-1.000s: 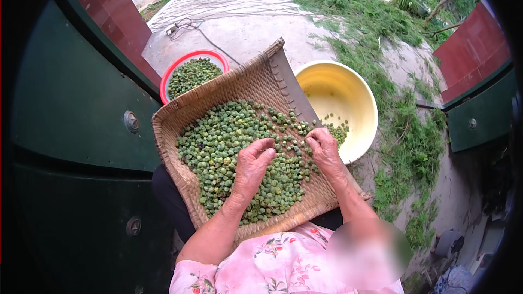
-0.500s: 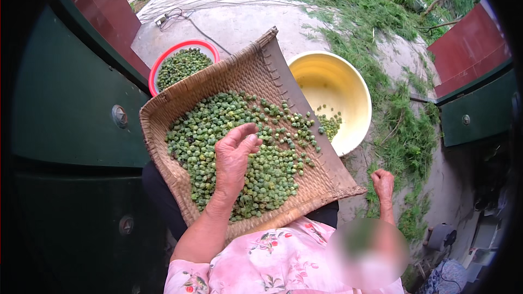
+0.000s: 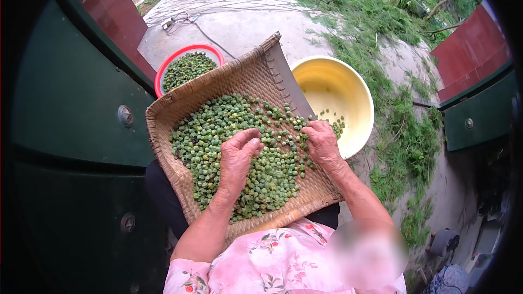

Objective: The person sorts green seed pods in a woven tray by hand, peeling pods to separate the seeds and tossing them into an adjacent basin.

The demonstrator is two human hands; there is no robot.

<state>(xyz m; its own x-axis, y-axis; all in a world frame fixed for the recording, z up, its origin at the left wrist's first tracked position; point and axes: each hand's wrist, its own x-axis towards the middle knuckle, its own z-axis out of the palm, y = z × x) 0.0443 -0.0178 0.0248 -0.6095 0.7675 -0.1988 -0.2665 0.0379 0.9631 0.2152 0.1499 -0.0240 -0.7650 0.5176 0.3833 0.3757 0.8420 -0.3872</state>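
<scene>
A woven winnowing basket [image 3: 218, 86] lies tilted across my lap, with a heap of small round green fruits [image 3: 210, 130] in it. Over the middle of the heap is my left hand [image 3: 237, 160], its fingers half curled and the thumb a little apart from them; I see nothing between them. My right hand [image 3: 324, 144] reaches in at the basket's right side, among scattered fruits beside its flat lip. Its fingers are bent together at the fruits, and the hand hides what they pinch. Beyond that lip stands a yellow basin [image 3: 357, 103] with a few fruits in the bottom.
A red-rimmed basin [image 3: 159, 79] holding more green fruits stands at the far left. Dark green doors [image 3: 76, 92] flank me. Cut feathery greenery [image 3: 403, 152] covers the ground to the right. A cable [image 3: 210, 38] runs over the concrete behind the basket.
My right hand has come from outside the basket, at the right, to the fruits by its right lip. My left hand keeps nearly the same place and pose. The view has shifted slightly.
</scene>
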